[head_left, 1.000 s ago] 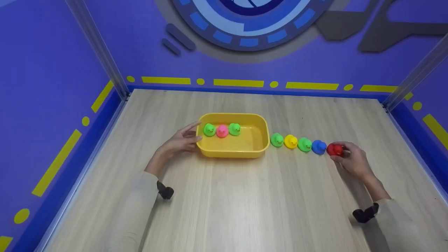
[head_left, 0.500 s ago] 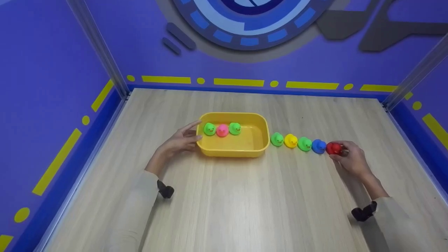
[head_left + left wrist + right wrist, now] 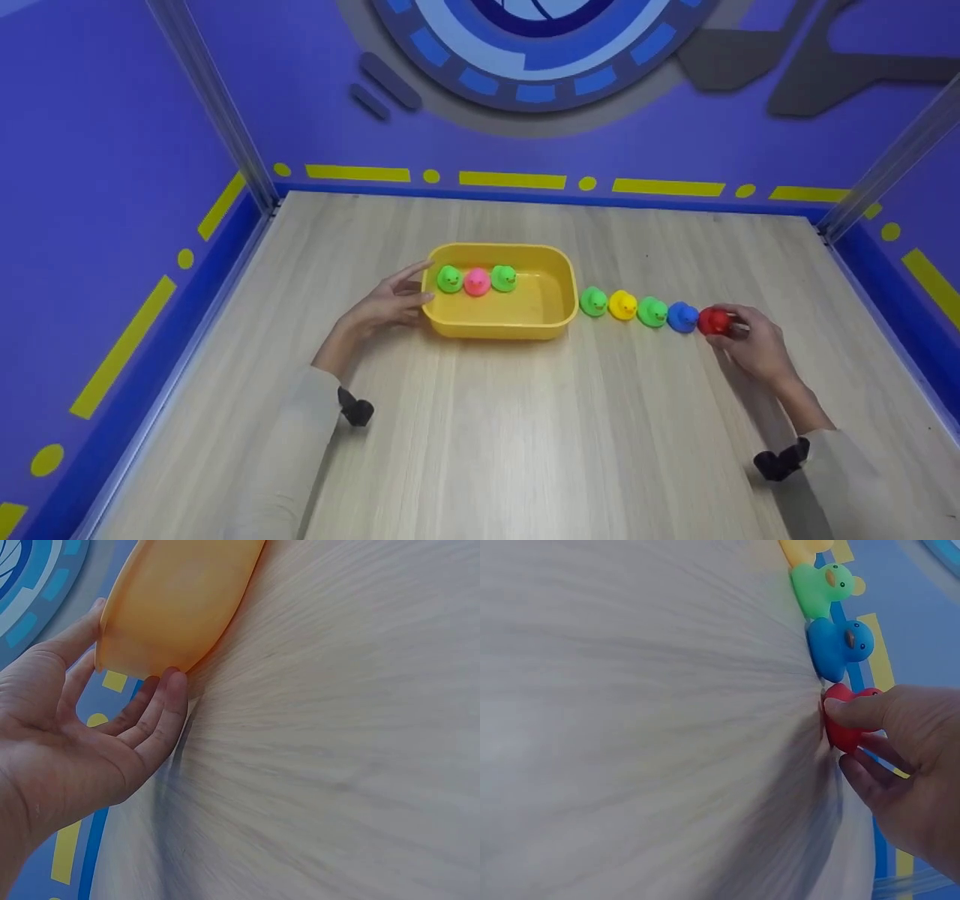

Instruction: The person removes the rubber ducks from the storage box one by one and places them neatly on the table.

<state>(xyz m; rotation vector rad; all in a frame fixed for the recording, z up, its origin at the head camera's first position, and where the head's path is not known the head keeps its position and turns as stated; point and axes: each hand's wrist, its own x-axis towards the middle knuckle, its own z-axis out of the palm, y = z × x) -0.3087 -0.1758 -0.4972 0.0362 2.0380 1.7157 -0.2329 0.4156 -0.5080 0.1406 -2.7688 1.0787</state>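
Both arms are held out in front, in long pale sleeves. The left arm (image 3: 281, 450) is reached up toward the left end of the yellow tub (image 3: 499, 331), with the wrist (image 3: 334, 351) bared past the cuff. The left grip (image 3: 379, 307) is put against that end of the tub, its fingers spread and gently bent, their tips touching it. In the left wrist view, the palm is shown. The right arm (image 3: 855, 480) is stretched out well to the right of the tub, and that wrist is bared too. With the right grip (image 3: 757, 349), the red duck is pinched: the thumb (image 3: 859, 713) is pressed on one side, and the other fingers are bent.
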